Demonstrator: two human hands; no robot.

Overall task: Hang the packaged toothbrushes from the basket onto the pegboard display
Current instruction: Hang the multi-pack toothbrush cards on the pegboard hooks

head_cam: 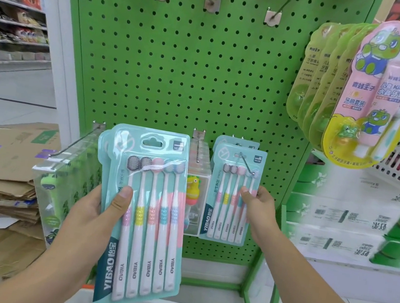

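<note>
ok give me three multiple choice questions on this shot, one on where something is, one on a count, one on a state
1. Where does the pink kids' toothpaste set hang?
A. upper right
B. lower left
C. in the basket

2. How many toothbrushes are in the front pack that the left hand holds?
A. three
B. five
C. eight

3. The pack at the right hand is:
A. lying on the floor
B. on a peg of the pegboard
C. torn open

Answers:
1. A, it hangs at the board's upper right edge.
2. B, five heads show in a row.
3. B, the peg passes through its hang hole.
</note>
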